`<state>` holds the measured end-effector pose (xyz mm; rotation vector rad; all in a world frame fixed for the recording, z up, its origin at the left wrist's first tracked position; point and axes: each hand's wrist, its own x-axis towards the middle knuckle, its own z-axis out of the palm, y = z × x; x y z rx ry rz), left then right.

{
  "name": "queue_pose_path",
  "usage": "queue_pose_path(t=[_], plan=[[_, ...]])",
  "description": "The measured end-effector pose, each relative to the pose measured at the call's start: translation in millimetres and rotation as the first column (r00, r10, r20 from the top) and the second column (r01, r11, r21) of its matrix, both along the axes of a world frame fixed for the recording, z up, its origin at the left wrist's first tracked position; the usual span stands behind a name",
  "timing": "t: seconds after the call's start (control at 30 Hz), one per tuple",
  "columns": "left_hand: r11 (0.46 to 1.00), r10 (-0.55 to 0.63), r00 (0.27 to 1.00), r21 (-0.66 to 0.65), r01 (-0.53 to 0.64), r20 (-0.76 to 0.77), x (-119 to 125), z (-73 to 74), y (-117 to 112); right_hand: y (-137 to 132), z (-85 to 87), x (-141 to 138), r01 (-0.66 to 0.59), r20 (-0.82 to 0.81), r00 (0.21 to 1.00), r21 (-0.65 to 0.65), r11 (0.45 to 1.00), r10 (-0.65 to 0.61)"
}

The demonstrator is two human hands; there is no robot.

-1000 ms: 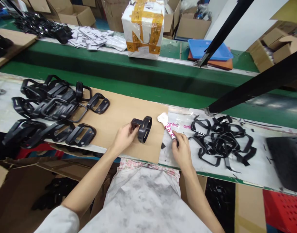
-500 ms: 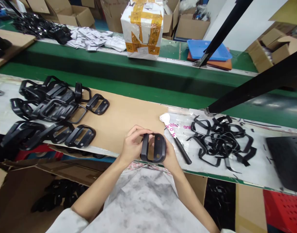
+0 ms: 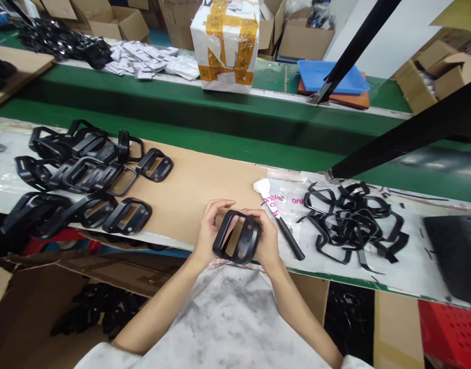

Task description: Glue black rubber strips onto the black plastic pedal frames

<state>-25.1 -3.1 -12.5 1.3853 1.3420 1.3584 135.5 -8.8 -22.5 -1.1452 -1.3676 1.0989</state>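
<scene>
Over the front edge of the bench I hold a black plastic bracket (image 3: 246, 241), a rounded plate with small holes and a raised loop along its left side. My right hand (image 3: 269, 237) grips its right edge, with the fingers partly hidden behind it. My left hand (image 3: 206, 231) is curled around the loop side, fingertips near the top edge. Just right of my hands lies a mallet with a white head (image 3: 262, 186) and a black handle (image 3: 289, 238). Similar black brackets (image 3: 128, 216) lie in a group on the left.
Brown cardboard (image 3: 197, 177) covers the middle of the bench. Thin black strip loops (image 3: 352, 225) are heaped on the right, before a black plate (image 3: 456, 256). A dark slanted post (image 3: 404, 130) rises behind them. A taped white box (image 3: 225, 46) and a blue tray (image 3: 331, 77) stand farther back.
The bracket has shifted slightly left and tilted, so its loop leans outward. My left fingers have lifted a little off its top, and my right fingers have come up over its right edge.
</scene>
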Motion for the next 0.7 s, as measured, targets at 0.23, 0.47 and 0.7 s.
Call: queue_pose_path(t=[0.23,0.47,0.7], plan=[[0.969,-0.186,0.967,-0.132,0.210,0.173,-1.3,-3.4,-0.6,1.2,0.0,2.3,0.000,0.089,0.996,0.092,0.996,-0.008],[0.973,-0.131,0.975,-0.166,0.161,0.177,1.0,-19.3,2.0,6.6,-3.4,4.6,-0.063,0.185,0.982,0.162,0.985,0.033],[0.981,-0.163,0.987,-0.108,0.164,0.014,-2.8,-45.6,7.4,6.8,-35.9,5.8,-0.017,0.168,0.986,0.098,0.995,0.000]])
